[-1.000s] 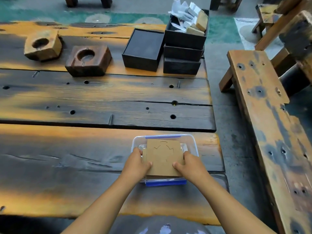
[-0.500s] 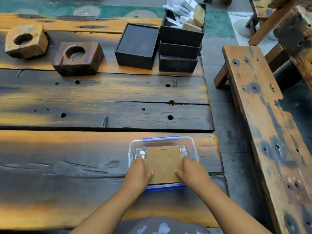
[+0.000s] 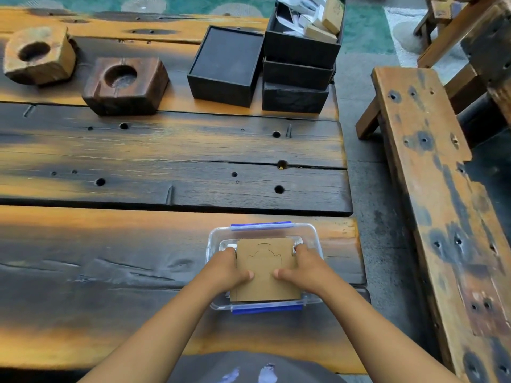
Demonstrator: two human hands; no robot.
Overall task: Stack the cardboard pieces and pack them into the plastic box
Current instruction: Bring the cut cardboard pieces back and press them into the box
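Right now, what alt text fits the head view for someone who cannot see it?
Both hands, left and right, press a stack of cardboard pieces into a clear plastic box with blue clips on a wooden table. Black boxes and two wooden blocks sit farther back.

cardboard stack (image 3: 265,272) lower in plastic box (image 3: 315,239) | thumbs slid inward on top

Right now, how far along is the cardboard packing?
Done: the cardboard is gathered into one stack. In hand: the left hand and right hand grip its sides, thumbs on top, holding it in the mouth of the clear box; its near edge sits at the near rim, so it doesn't look fully seated. Left: press it flat. No lid is visible.
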